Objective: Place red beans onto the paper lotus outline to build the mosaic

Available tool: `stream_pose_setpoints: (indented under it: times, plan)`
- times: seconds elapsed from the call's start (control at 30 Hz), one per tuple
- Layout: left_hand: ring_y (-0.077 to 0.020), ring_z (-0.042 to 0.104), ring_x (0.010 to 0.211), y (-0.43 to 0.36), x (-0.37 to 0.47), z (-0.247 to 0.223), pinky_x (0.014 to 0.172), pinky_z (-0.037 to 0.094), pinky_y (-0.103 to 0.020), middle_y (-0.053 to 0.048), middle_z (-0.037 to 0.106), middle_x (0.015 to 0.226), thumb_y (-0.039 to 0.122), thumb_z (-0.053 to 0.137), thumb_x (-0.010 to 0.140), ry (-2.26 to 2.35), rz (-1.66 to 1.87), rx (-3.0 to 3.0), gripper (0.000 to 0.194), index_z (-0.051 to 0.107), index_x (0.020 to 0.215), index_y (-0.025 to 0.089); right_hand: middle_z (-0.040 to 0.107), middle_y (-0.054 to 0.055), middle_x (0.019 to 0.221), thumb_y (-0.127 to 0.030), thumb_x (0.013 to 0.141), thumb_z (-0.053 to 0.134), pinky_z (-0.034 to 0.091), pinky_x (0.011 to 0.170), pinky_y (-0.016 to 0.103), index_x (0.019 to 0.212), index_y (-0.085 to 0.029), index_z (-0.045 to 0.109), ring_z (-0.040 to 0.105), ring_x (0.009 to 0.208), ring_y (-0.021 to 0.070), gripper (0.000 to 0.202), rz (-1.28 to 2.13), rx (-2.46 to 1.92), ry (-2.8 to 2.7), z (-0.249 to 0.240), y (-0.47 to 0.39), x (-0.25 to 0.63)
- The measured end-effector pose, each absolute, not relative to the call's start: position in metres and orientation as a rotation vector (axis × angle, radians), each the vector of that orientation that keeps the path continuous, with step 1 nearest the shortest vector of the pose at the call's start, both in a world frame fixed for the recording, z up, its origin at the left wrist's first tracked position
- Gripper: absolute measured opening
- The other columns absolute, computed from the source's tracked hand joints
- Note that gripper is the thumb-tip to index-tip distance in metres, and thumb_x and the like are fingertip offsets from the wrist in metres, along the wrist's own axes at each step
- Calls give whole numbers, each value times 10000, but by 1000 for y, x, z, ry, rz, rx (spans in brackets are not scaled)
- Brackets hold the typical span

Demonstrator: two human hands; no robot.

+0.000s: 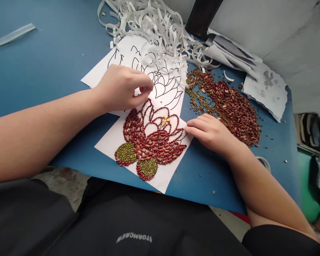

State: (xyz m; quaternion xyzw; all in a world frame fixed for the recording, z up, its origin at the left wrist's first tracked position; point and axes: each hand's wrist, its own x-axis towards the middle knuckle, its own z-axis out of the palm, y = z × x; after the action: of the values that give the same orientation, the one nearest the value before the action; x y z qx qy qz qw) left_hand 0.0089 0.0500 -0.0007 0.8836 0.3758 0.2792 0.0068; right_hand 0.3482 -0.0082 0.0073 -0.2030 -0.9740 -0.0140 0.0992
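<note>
A sheet of white paper (160, 183) lies near the table's front edge, bearing a lotus flower picture (160, 138) made of red-brown beans, with green mung beans filling two round leaves. Several upper petals are only outlined in beans, and a small yellow piece (164, 122) sits at the flower's middle. Above the picture's upper left, my left hand (125, 87) is closed in a pinch; whatever lies between thumb and forefinger is too small to make out. My right hand (210, 133) rests at the sheet's right corner, fingertips together by the rightmost petal, their contents hidden.
A mixed heap of red beans and mung beans (233, 110) spreads on the blue table (56, 42) to the right. Behind the picture lie printed flower outline sheets (96, 73), partly under curled white paper strips (154, 25). Crumpled paper (266, 89) lies by the wall.
</note>
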Motion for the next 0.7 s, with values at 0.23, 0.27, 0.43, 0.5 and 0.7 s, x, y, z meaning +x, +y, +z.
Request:
stream_pose_setpoints:
  times: [0.23, 0.27, 0.43, 0.5, 0.7]
  plan:
    - [-218, 737, 744, 50, 9, 0, 651, 530, -324, -5, 780, 805, 275, 561, 866, 1166, 856, 2740, 191, 752, 861, 265, 747, 74, 953, -110, 1026, 519, 458, 740, 329, 1012, -219, 673, 626, 822, 180, 189, 32, -588, -2735, 7, -6, 350]
    - [-219, 737, 745, 50, 9, 0, 658, 532, -327, -5, 780, 806, 274, 562, 865, 1164, 857, 2732, 190, 752, 860, 267, 748, 76, 957, -116, 1022, 527, 463, 736, 327, 1014, -223, 677, 632, 828, 181, 184, 51, -593, -2713, 7, -6, 352]
    - [-213, 734, 743, 50, 9, 0, 657, 526, -322, 0, 782, 813, 271, 574, 861, 1167, 861, 2729, 169, 744, 861, 268, 736, 81, 969, -165, 987, 611, 479, 733, 336, 993, -230, 716, 626, 821, 181, 124, 174, -545, -2690, 8, -6, 357]
    - [-210, 734, 742, 50, 9, 0, 653, 523, -317, 0, 781, 809, 269, 570, 863, 1167, 862, 2745, 173, 743, 863, 265, 735, 83, 969, -156, 966, 637, 474, 728, 343, 1007, -221, 737, 612, 798, 178, 126, 190, -508, -2695, 9, -6, 357]
    - [-218, 735, 737, 52, 8, -3, 655, 523, -317, -5, 773, 802, 270, 554, 862, 1158, 874, 2775, 190, 741, 862, 242, 752, 74, 1011, -160, 953, 674, 467, 738, 353, 1073, -247, 756, 610, 797, 170, 169, 226, -464, -2707, 8, -3, 356]
